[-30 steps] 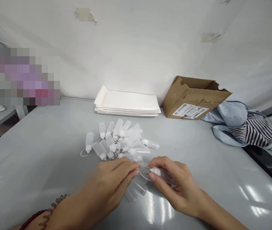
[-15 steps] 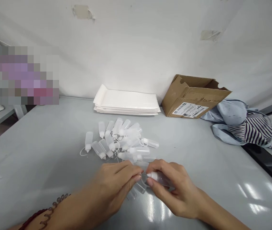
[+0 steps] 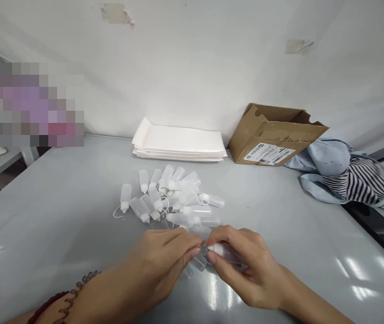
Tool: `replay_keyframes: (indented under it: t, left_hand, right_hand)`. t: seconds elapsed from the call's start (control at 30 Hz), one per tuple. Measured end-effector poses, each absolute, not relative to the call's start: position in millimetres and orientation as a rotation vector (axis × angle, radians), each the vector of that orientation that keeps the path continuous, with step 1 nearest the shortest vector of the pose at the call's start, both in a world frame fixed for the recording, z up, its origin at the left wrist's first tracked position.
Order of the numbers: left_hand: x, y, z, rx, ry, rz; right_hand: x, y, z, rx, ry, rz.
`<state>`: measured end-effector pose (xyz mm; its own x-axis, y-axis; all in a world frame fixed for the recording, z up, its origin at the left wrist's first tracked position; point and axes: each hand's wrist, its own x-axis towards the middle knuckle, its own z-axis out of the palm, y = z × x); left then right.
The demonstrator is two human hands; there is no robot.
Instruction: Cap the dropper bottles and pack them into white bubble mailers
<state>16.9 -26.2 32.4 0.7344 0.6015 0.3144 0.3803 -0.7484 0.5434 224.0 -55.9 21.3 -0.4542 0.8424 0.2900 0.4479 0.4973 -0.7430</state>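
My right hand (image 3: 246, 265) grips a small translucent dropper bottle (image 3: 225, 252) lying sideways, its white tip pointing left. My left hand (image 3: 164, 261) has its fingers pinched together right at that tip; what they pinch is too small to make out. Under and between the two hands lie a few more bottles (image 3: 196, 263). Just beyond my fingers a pile of several small plastic bottles (image 3: 174, 200) with white caps lies on the grey table (image 3: 77, 216).
A stack of white padded envelopes (image 3: 178, 144) lies against the wall. An open cardboard box (image 3: 273, 135) sits to its right, beside a blue and striped cloth bag (image 3: 347, 175). The table's dark right edge (image 3: 377, 234) runs close by.
Both hands have drawn slightly together around the bottle's tip and barely shifted. The pile has not moved.
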Motion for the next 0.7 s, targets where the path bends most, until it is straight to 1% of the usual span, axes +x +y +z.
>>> replay_keyframes:
  t: [0.3, 0.53, 0.7]
  left_hand:
    - [16, -28, 29, 2.539, 0.779, 0.696]
    - [16, -27, 21, 2.763, 0.620, 0.774]
    - [16, -28, 18, 2.787, 0.608, 0.729]
  right_hand:
    - [224, -57, 22, -1.045, -2.145, 0.709]
    - [223, -56, 22, -1.063, -2.223, 0.672]
    - [222, -57, 19, -1.057, -2.240, 0.676]
